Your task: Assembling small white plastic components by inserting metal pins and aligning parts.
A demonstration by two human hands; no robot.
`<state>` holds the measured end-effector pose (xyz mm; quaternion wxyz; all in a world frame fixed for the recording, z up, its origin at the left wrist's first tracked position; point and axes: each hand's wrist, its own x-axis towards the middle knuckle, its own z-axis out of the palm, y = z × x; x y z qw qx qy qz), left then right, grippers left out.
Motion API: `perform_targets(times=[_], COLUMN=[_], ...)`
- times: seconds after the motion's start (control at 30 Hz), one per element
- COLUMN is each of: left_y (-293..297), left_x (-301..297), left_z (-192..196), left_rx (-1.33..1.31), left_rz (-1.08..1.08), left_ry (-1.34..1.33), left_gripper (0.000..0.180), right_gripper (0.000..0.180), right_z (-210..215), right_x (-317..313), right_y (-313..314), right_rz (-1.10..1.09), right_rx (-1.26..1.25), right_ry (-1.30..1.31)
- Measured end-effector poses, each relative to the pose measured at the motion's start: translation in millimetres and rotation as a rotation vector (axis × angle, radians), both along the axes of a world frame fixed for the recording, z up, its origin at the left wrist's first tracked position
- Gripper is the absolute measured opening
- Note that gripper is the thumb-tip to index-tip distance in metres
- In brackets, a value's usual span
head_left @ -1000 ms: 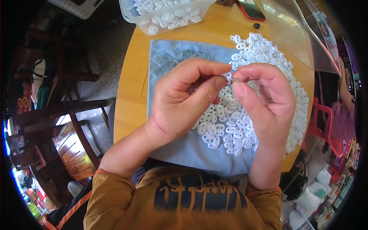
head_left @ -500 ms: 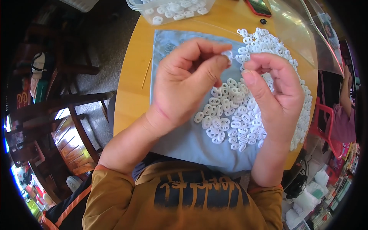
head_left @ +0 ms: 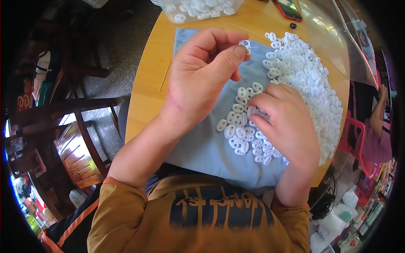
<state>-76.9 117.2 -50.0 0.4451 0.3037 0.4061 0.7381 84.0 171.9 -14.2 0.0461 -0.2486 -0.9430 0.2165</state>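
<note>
Since a moment ago the two hands have parted: the right hand [head_left: 287, 126] has dropped from the meeting point down onto the pile of white plastic pieces [head_left: 303, 84], while the left hand [head_left: 202, 76] stays raised over the blue cloth [head_left: 202, 143]. Between the thumb and forefinger of the left hand sits a single white piece [head_left: 244, 43], pinched at the fingertips, with the other fingers curled in. The right hand lies knuckles up on the near edge of the pile, fingers bent down among the loose pieces; whether it grips one I cannot tell. The pile spreads along the right side of the cloth, which covers much of the round wooden counter [head_left: 147, 84]. At the far edge of the counter stands a clear plastic tub [head_left: 198, 10] holding more white pieces, and a red phone [head_left: 289, 8] lies near it. A thin wooden stick [head_left: 165, 76] lies on the counter left of the cloth.
</note>
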Motion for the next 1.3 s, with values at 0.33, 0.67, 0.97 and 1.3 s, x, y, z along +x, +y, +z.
perform_targets(times=[0.33,0.67,0.97,1.3], left_y=[-4.5,-8.1,-8.6,-7.6], left_x=[0.8,8.4,11.7,12.6], left_z=[10.3,9.4,8.8,7.0], left_rx=[-0.05,-0.011,-0.032,-0.01], left_rz=[-0.036,-0.254,-0.291,-0.282], left_ry=[-0.017,-0.186,-0.185,-0.2], left_gripper=[0.019,0.018,0.013,0.013], right_gripper=[0.009,0.009,0.012,0.012], right_z=[2.9,-5.9,-4.5,1.4], right_x=[-2.2,-4.9,-4.9,-5.1], right_y=[6.9,8.1,9.7,10.6], right_rz=[-0.289,-0.297,-0.376,-0.34], right_rx=[-0.386,-0.643,-0.995,-1.129], right_ry=[0.471,0.732,0.978,0.942])
